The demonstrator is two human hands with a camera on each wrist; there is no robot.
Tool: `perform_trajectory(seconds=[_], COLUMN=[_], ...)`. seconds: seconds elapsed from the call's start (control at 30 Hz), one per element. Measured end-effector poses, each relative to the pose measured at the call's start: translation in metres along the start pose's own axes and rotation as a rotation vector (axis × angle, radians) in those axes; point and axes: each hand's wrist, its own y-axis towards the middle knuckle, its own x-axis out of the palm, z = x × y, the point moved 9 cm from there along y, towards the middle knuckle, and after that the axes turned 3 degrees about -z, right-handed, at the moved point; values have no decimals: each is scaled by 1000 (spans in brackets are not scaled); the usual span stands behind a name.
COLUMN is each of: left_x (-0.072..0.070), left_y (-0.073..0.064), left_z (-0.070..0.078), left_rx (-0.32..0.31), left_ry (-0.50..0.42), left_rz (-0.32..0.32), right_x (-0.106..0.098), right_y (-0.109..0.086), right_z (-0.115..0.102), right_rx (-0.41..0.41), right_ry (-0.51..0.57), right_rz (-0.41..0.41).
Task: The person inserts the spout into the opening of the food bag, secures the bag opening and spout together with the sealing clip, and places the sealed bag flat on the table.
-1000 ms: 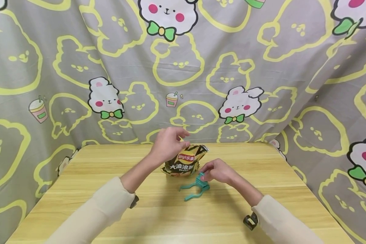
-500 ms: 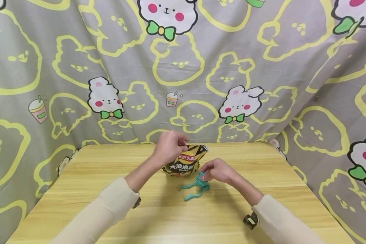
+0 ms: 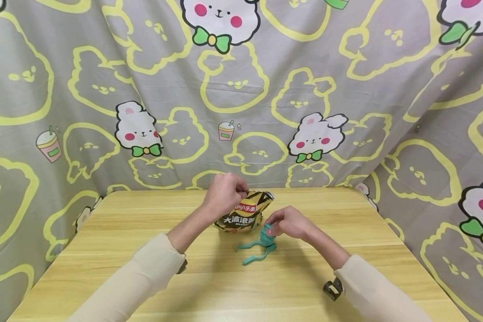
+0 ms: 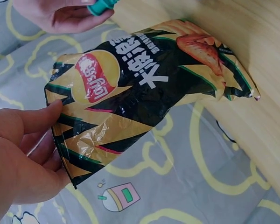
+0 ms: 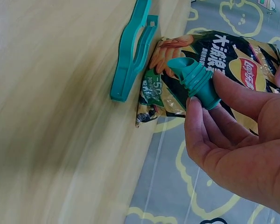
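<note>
A black and gold Lay's chip bag (image 3: 241,219) stands on the table, its top toward my left hand (image 3: 224,194). In the left wrist view, the thumb and fingers of that hand pinch the bag's top edge. My right hand (image 3: 290,222) holds a small teal spout piece (image 5: 198,84) with a ridged neck and slanted mouth, between thumb and fingers. The spout is in front of the bag in the right wrist view; whether they touch I cannot tell. Below it a teal two-armed bag clip (image 5: 126,65) lies on the table, its arms spread apart.
The wooden table (image 3: 326,286) runs back to a grey curtain (image 3: 177,85) with cartoon prints, which also hangs along both sides. Dark wrist-camera mounts (image 3: 332,290) sit below the sleeve cuffs.
My left hand has come down slightly and its fingers have closed on the bag's top edge. My right hand has risen a little with the spout, while the clip stays on the table.
</note>
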Motion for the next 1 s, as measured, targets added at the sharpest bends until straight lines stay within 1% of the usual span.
perform_trajectory(seconds=[0.13, 0.4, 0.6, 0.8, 1.0], left_x=[0, 1, 1, 3, 3], left_y=[1, 2, 3, 3, 3], left_z=[0, 2, 3, 2, 3], left_rx=[13, 28, 35, 37, 32], left_ry=[2, -8, 6, 6, -1], left_rz=[2, -12, -27, -37, -40], right_x=[-7, -30, -46, -57, -72], right_y=[0, -2, -3, -4, -6], right_z=[-4, -18, -27, -36, -50], right_rx=[-1, -14, -12, -7, -11], right_ry=[-13, -51, -82, -104, -138], right_rz=[8, 46, 63, 46, 43])
